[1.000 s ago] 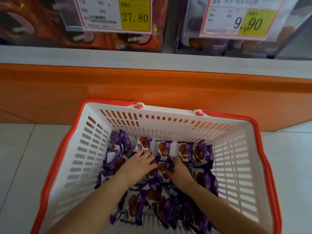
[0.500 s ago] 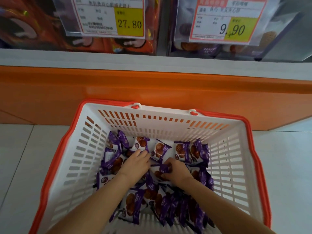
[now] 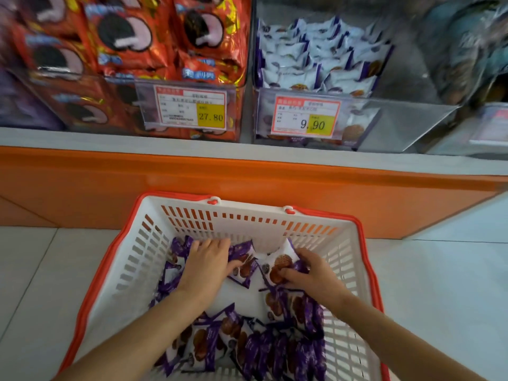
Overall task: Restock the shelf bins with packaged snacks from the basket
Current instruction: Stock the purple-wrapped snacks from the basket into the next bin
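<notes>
A white basket with an orange rim (image 3: 126, 243) stands on the floor and holds several purple-and-white snack packets (image 3: 255, 345). Both my hands are inside it near the far wall. My left hand (image 3: 209, 265) is closed over a bunch of packets (image 3: 243, 264) on the left side. My right hand (image 3: 310, 273) grips a packet (image 3: 281, 264) showing a round biscuit, with more packets bunched under the palm. Above, a clear shelf bin (image 3: 316, 92) with a 9.90 price tag (image 3: 305, 118) holds the same white-and-purple packets (image 3: 313, 59).
To the left is a bin of red sandwich-cookie packs (image 3: 154, 48) with a 27.80 tag (image 3: 191, 111). An orange shelf base (image 3: 247, 180) runs behind the basket. Another bin (image 3: 472, 50) is blurred at the right. Pale floor tiles (image 3: 439, 284) flank the basket.
The view has tilted up, bringing the shelf bins into sight. My hands have spread apart, each gathering packets, leaving a bare patch of basket floor between them.
</notes>
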